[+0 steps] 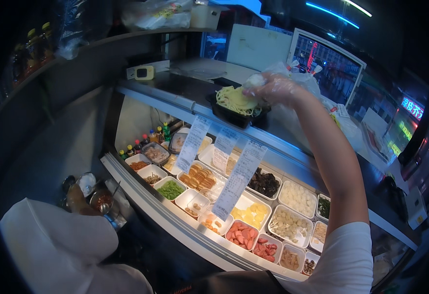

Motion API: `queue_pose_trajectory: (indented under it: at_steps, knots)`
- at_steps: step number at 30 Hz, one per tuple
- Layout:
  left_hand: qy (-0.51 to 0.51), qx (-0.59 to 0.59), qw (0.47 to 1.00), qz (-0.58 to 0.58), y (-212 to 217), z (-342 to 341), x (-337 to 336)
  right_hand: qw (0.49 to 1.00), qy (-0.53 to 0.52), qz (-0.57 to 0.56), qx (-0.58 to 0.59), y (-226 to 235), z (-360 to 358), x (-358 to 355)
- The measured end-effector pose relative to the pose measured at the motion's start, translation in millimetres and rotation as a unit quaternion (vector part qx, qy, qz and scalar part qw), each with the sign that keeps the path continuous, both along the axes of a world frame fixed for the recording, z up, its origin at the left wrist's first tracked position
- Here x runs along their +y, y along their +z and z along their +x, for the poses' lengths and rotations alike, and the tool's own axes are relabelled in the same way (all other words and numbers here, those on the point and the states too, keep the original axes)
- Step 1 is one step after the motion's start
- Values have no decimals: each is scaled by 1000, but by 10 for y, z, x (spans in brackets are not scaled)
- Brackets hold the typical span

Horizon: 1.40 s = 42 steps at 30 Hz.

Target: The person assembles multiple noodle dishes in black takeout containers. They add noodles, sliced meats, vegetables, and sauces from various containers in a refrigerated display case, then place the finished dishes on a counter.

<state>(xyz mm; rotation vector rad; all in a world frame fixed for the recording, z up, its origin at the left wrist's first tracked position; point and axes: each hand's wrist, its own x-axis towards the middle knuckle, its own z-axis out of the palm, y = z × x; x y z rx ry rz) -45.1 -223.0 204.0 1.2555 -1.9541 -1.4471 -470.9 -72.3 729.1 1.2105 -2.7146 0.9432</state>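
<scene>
Black container (pixel 230 116): bottom hidden by noodles (pixel 230 101); right hand (pixel 276 90), right of container: grip indistinct; paper slips (pixel 239 180), below container: illegible

One wide fisheye view, from the wearer's head, facing down and forward across a table (pixel 175 88) that slants toward the lower right. It looks from close by, taking in the left hand (pixel 80 200), right hand (pixel 278 89) and, farther off, a window (pixel 329 66); dark surrounds the rim.
</scene>
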Motion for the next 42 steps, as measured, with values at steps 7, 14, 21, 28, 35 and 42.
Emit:
queue_pose_trajectory:
  at_steps: [7, 14, 21, 28, 35, 42]
  knots:
    - [9, 22, 1000, 9, 538, -76, -372, 976, 63, 131, 160, -211, -500, -418]
    - [13, 53, 998, 8, 1038, -122, -686, 967, 166, 40, 191, -492, -1115, -149]
    - [35, 111, 993, -23, 1610, 243, -1118, 970, 113, -79, 202, -471, -937, -105]
    - [112, 116, 987, -24, 1897, 1324, -1361, 839, 301, -431, 140, -562, 662, 2]
    - [214, 67, 974, 10, 1476, 2608, -1738, 783, 530, -108, -308, -2880, 2592, -2014]
    - [276, -18, 961, 25, 1070, 3511, -2321, 804, 532, 179, 196, -4419, 3197, -4240]
